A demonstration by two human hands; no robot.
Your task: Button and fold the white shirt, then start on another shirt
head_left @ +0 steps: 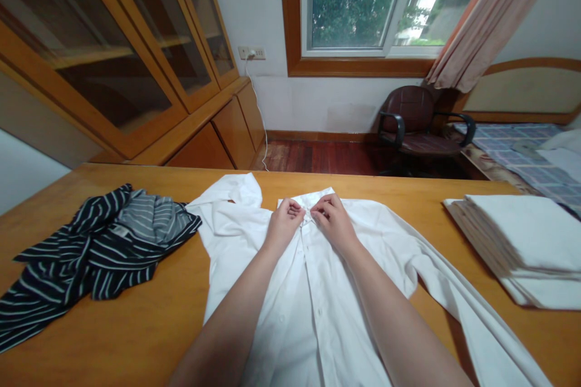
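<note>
A white button-up shirt (313,290) lies spread flat on the wooden table (136,326), collar toward the far edge and one sleeve trailing to the right. My left hand (285,219) and my right hand (333,217) meet at the top of the button placket just below the collar. Both hands have their fingers curled in a pinch on the shirt's front edges there. What lies between the fingertips is too small to make out.
A dark striped garment (91,248) lies crumpled on the table's left side. A stack of folded white cloth (521,242) sits at the right edge. Beyond the table are wooden cabinets (136,72), a brown armchair (417,121) and a bed (535,151).
</note>
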